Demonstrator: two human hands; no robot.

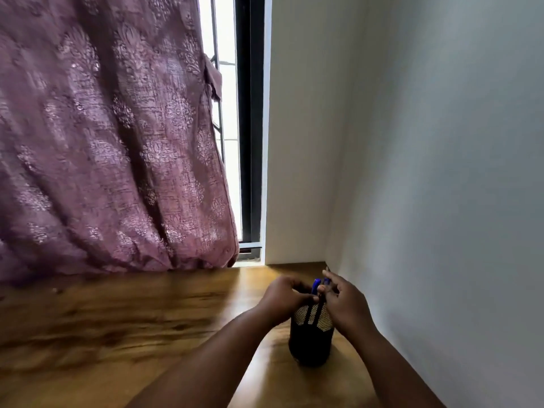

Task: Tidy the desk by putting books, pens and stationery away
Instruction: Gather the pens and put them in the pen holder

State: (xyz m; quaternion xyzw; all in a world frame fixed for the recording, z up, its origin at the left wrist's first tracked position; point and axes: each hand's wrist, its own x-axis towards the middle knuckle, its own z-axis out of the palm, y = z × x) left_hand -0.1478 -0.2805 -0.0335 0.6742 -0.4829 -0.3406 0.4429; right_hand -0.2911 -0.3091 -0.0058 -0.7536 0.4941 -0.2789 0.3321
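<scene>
A black mesh pen holder (311, 334) stands upright on the wooden desk (132, 325), close to the right wall. Pens with blue caps (316, 285) stick up out of it. My left hand (284, 294) is curled over the holder's rim on the left side, its fingers closed at the pens. My right hand (343, 301) is on the right of the rim, thumb and fingers pinching the tops of the pens. The pens' lower parts show as dark lines through the mesh.
A mauve patterned curtain (112, 142) hangs down to the desk's far edge on the left. A window with a dark frame (250, 128) is behind it. A white wall (441, 172) runs along the desk's right side.
</scene>
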